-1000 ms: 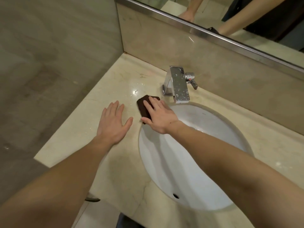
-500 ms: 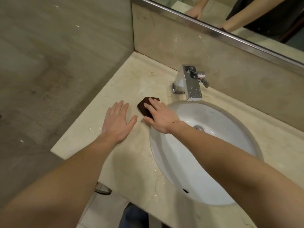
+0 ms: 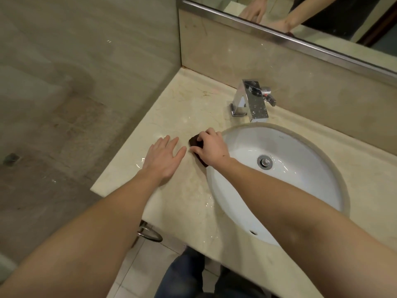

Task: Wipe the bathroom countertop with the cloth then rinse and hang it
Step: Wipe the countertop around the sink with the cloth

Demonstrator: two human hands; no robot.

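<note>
A small dark brown cloth (image 3: 195,141) lies on the beige marble countertop (image 3: 178,108), just left of the white oval sink (image 3: 300,147). My right hand (image 3: 211,148) covers most of the cloth, fingers curled and gripping it against the counter. Only its far corner and a sliver by my wrist show. Flat on the counter to the left of the cloth rests my left hand (image 3: 164,158), fingers spread, holding nothing. Water streaks glisten on the counter near both hands.
A chrome square faucet (image 3: 252,101) stands behind the sink by the backsplash. A mirror (image 3: 322,20) runs along the top. The tiled side wall (image 3: 86,72) closes the counter's left end. A metal ring (image 3: 150,234) hangs under the counter's front edge.
My right hand has slid the cloth back toward me along the sink's left rim, and its fingers have curled from flat into a grip. My left hand stays planted.
</note>
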